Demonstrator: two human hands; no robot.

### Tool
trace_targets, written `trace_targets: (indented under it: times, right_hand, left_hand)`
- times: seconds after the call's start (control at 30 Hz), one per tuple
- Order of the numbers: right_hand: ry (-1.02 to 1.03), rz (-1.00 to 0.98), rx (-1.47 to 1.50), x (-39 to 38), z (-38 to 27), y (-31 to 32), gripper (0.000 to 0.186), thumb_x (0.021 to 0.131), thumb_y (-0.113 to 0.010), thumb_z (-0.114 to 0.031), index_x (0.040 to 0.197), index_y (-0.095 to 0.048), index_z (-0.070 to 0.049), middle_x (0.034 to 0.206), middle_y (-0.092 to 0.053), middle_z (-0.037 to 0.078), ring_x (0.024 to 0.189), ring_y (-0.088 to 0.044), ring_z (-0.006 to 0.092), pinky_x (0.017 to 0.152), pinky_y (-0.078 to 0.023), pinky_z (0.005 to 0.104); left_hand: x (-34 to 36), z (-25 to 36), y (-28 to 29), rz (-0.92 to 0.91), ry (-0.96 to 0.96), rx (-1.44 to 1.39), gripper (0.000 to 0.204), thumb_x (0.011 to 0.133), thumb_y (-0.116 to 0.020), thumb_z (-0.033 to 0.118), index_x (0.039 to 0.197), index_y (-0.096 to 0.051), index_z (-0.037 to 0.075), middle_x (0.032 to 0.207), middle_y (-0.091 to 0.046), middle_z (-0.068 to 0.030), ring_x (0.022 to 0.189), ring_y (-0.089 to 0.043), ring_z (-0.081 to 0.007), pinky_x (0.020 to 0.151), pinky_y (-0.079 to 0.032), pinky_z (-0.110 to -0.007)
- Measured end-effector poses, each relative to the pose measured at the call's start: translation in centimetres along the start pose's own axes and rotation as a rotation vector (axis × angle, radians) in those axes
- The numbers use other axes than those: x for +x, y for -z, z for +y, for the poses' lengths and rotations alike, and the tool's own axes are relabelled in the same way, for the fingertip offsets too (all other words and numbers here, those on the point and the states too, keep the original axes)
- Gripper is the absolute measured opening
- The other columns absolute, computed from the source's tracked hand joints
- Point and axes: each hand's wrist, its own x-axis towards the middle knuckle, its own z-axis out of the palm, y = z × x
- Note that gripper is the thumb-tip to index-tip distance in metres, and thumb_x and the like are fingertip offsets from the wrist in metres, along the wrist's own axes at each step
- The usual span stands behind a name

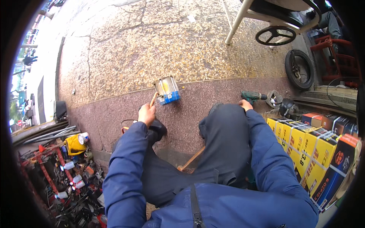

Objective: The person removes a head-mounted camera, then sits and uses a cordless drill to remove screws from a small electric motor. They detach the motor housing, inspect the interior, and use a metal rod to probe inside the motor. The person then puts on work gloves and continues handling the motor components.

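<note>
Pretty sure I'm looking into a small repair workshop, open to daylight along one side. There's a green cordless drill [251, 96] on the right, a loose tyre [300, 86] beyond it, and a right old jumble of tools and parts [49, 193] on the left. I'd say part shop too — strapped yellow cartons [300, 142] are lined up beside the worker.

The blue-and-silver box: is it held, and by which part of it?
The left hand holds the box by the tan strap at its left side.
</note>
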Motion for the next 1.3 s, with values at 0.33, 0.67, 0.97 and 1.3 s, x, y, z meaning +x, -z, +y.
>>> trace_targets:
  times: [0.33,0.67,0.97,1.3]
  right_hand:
    - [-0.287,0.086,-0.036,-8.0,4.2,-0.1,0.063,0.071,-0.07,-0.036,0.117,-0.054,0.003,0.113,-0.06,0.025,0.108,-0.058,0.036,0.095,-0.044,0.0385]
    - [-0.613,0.266,0.06,3.9,6.2,-2.3,0.087,0.068,-0.078,-0.025,0.136,-0.033,0.002,0.128,-0.051,0.026,0.12,-0.05,0.0372,0.102,-0.039,0.0389]
    - [-0.699,0.373,0.13,9.7,11.0,-4.5,0.099,0.064,-0.083,-0.019,0.139,-0.024,0.009,0.132,-0.045,0.027,0.121,-0.049,0.0349,0.103,-0.038,0.0347]
    - [-0.549,0.291,0.045,8.3,11.3,-1.8,0.081,0.065,-0.079,-0.015,0.133,-0.039,0.005,0.128,-0.051,0.025,0.118,-0.052,0.0341,0.101,-0.039,0.0365]
  left_hand:
    - [-2.9,-1.4,0.1,0.212,0.103,0.227,0.026,0.087,-0.049,0.02,0.1,-0.061,0.001,0.091,-0.063,-0.0284,0.089,-0.062,-0.0437,0.08,-0.048,-0.049]
    - [-1.9,-0.5,0.3,0.028,0.161,0.237,0.021,0.083,-0.05,0.012,0.1,-0.056,0.002,0.089,-0.063,-0.0281,0.088,-0.06,-0.0445,0.079,-0.045,-0.05]
    - [-2.1,0.2,-0.2,0.023,0.158,0.054,0.026,0.084,-0.057,0.012,0.107,-0.053,0.0,0.086,-0.065,-0.0229,0.083,-0.064,-0.0385,0.075,-0.049,-0.043]
    - [-2.6,1.0,0.7,0.123,0.095,0.056,0.036,0.08,-0.064,0.012,0.111,-0.054,-0.002,0.096,-0.063,-0.0204,0.09,-0.063,-0.0336,0.079,-0.049,-0.04]
